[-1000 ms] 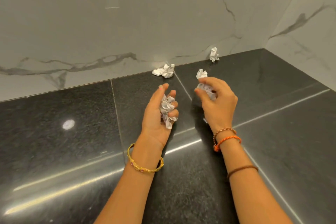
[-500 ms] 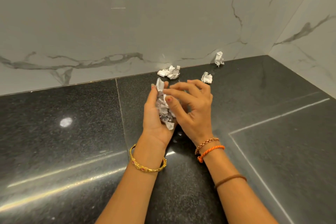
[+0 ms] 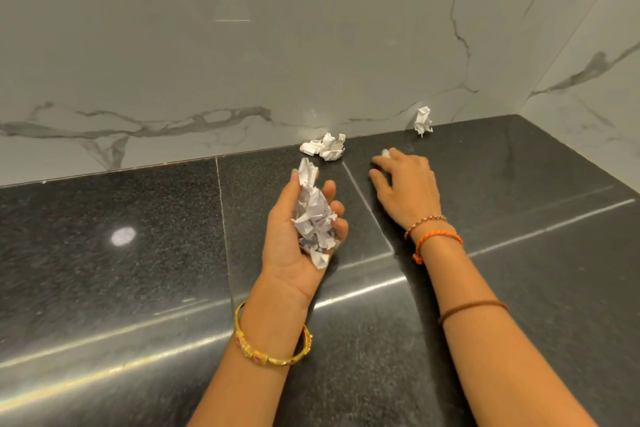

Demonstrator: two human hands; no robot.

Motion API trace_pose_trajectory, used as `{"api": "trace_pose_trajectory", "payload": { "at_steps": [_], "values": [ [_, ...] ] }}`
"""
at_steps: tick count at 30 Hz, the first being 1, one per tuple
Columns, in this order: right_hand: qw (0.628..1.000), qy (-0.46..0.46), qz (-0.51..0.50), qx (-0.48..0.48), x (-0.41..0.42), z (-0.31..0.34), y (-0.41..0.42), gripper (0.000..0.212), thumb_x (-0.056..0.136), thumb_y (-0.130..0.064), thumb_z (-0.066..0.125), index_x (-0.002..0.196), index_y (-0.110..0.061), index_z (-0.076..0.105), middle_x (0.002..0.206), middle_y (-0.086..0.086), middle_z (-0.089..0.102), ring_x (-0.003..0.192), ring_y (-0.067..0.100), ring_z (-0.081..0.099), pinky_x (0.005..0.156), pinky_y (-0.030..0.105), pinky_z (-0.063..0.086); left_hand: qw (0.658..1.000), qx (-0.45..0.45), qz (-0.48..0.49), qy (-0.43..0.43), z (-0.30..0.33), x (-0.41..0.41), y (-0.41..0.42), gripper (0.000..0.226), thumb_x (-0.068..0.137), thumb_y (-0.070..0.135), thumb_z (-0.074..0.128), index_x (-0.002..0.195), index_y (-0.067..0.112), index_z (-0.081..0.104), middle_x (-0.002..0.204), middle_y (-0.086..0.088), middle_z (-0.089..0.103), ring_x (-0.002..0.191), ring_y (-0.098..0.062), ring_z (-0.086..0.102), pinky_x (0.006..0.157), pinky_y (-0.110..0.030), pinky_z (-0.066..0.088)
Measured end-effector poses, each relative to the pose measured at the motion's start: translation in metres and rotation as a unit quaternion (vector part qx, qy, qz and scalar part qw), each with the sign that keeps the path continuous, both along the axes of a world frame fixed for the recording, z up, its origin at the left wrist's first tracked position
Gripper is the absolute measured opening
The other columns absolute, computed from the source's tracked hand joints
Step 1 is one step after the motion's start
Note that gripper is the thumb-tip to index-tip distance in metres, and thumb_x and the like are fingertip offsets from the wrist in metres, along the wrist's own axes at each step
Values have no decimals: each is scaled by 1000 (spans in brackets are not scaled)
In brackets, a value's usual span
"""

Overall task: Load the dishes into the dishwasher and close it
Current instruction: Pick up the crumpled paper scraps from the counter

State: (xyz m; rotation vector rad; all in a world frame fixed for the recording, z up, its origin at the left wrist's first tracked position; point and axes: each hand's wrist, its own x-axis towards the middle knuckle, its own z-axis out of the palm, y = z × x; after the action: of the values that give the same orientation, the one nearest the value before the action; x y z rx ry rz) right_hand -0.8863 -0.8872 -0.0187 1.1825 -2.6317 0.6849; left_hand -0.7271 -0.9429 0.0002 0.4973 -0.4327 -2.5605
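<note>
Since the earlier frame, the right hand [image 3: 408,184] has left the left hand [image 3: 294,236] and reached forward, palm down, onto the black granite countertop [image 3: 138,270], fingertips covering a small paper scrap [image 3: 385,152]; whether they pinch it cannot be told. Left hand, palm up, cradles a wad of crumpled paper [image 3: 313,215] in loosely curled fingers. One crumpled paper ball [image 3: 325,146] lies against the marble wall [image 3: 242,45]; another paper ball [image 3: 423,121] sits farther right. No dishes or dishwasher appear in view.
</note>
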Motion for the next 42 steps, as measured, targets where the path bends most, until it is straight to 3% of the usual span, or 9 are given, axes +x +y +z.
{"api": "trace_pose_trajectory", "payload": {
  "at_steps": [5, 11, 16, 23, 27, 31, 35, 39, 42],
  "values": [
    [973, -54, 62, -214, 17, 6, 8, 16, 78, -2, 67, 90, -11, 73, 97, 5, 70, 89, 6, 64, 80, 15, 46, 1000, 1, 22, -1, 2, 2, 1, 28, 92, 36, 45, 78, 20, 62, 70, 2, 63, 52, -9, 58, 42, -15, 47],
    [780, -317, 196, -503, 69, 33, -1, 20, 76, 3, 67, 83, -16, 64, 87, 10, 60, 71, -1, 58, 69, 12, 47, 998, -3, 64, 4, 4, 6, -5, 22, 92, 32, 45, 81, 20, 59, 90, -4, 67, 80, -20, 64, 63, -27, 56],
    [902, -140, 240, -331, 84, 19, -9, 9, 77, -33, 61, 80, -27, 68, 86, -19, 62, 95, 1, 49, 86, 26, 38, 996, 23, 60, 63, 4, 9, -8, 23, 89, 33, 46, 87, 17, 62, 74, -6, 69, 67, -16, 68, 65, -28, 57],
    [883, -207, 173, -385, 71, 23, -14, 23, 83, -43, 41, 92, -38, 62, 100, -17, 61, 110, 15, 50, 95, 16, 31, 993, 52, 76, 68, 4, 8, -7, 30, 93, 31, 40, 81, 16, 63, 79, -8, 68, 61, -18, 66, 59, -27, 56],
    [952, -142, 109, -248, 38, 15, -23, 33, 79, -43, 52, 111, -35, 60, 116, -6, 58, 115, 18, 48, 91, 2, 22, 992, 68, 81, 60, 4, 9, -9, 31, 91, 32, 39, 78, 17, 63, 76, -6, 66, 66, -17, 59, 53, -20, 52],
    [991, -78, 94, -49, 24, 14, -49, 44, 87, -44, 53, 129, -35, 49, 142, 5, 38, 130, 26, 32, 103, 33, 26, 994, 58, 82, 50, 2, 9, -10, 32, 92, 35, 37, 79, 19, 61, 76, -3, 65, 64, -14, 56, 50, -16, 50],
    [996, 22, 62, 53, 26, 9, -62, 36, 94, -38, 45, 127, -26, 51, 132, 2, 47, 125, 26, 33, 94, 34, 28, 994, 50, 80, 55, 0, 8, -13, 30, 93, 36, 39, 78, 19, 60, 72, -1, 62, 56, -11, 53, 45, -14, 47],
    [997, 45, 61, 34, 30, 6, -56, 29, 95, -32, 46, 114, -15, 60, 114, 8, 57, 106, 30, 46, 83, 33, 33, 995, 35, 74, 48, 1, 8, -13, 29, 93, 37, 40, 80, 20, 59, 73, 0, 61, 59, -11, 51, 46, -14, 48],
    [962, -133, 83, -225, 51, 16, -42, 17, 94, -20, 50, 91, -11, 65, 82, 9, 57, 75, 15, 50, 68, 23, 35, 996, 33, 75, 47, 2, 9, -12, 28, 93, 36, 40, 80, 20, 58, 73, 0, 61, 61, -11, 51, 48, -15, 47]
  ]
}}
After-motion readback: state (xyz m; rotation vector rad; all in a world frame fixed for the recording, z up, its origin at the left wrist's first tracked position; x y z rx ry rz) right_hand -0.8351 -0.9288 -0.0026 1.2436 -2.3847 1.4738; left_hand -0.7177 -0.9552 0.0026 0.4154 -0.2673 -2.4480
